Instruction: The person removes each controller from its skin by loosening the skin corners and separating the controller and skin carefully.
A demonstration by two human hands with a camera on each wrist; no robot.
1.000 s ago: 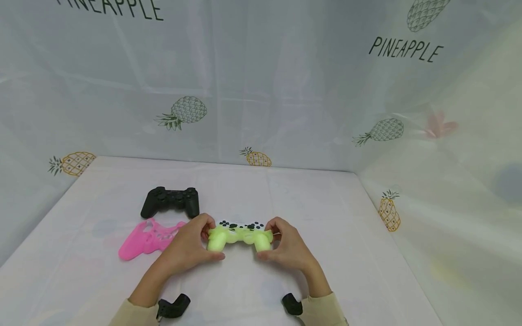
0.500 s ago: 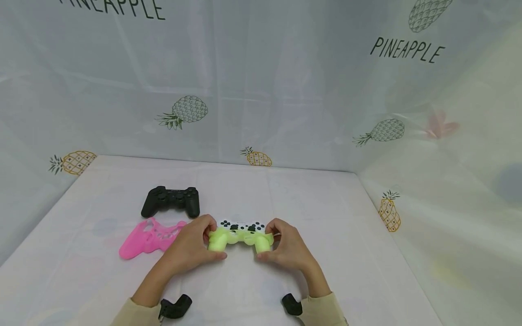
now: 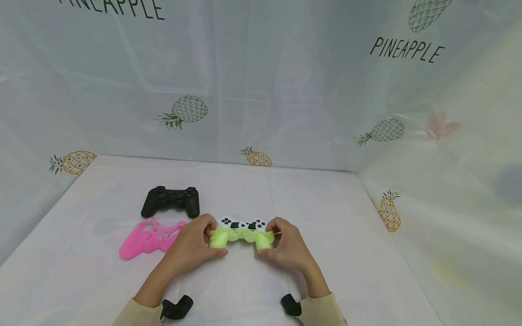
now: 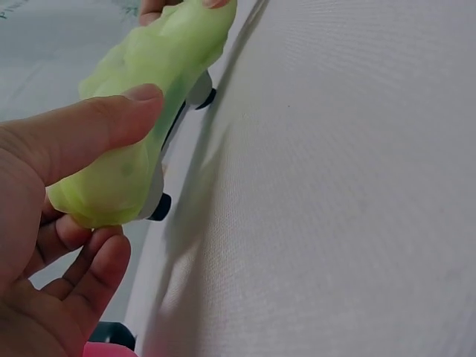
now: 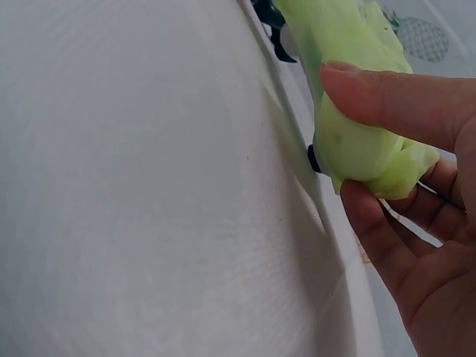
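Between both hands is a white game controller (image 3: 246, 223) with black buttons, its handles covered by a yellow-green silicone sleeve (image 3: 241, 234). My left hand (image 3: 191, 241) grips the left handle, thumb across the sleeve and fingers curled at the outer end. On the other side my right hand (image 3: 288, 243) pinches the right handle the same way. In the left wrist view the sleeve (image 4: 141, 67) wraps the handle, and a thumbstick sticks out below it. A loose flap of the sleeve (image 5: 405, 169) bulges out by the right fingers in the right wrist view.
A pink silicone sleeve (image 3: 148, 239) lies left of the left hand, partly covered by it. Behind it sits a black game controller (image 3: 171, 202). Both rest on a white cloth-covered table (image 3: 318, 203), backed by a pineapple-print curtain (image 3: 285, 99). Black wrist cameras (image 3: 177, 308) are worn at the cuffs.
The held controller has tipped slightly, so more of its white face and buttons shows above the sleeve. Both hands keep their grip in nearly the same place.
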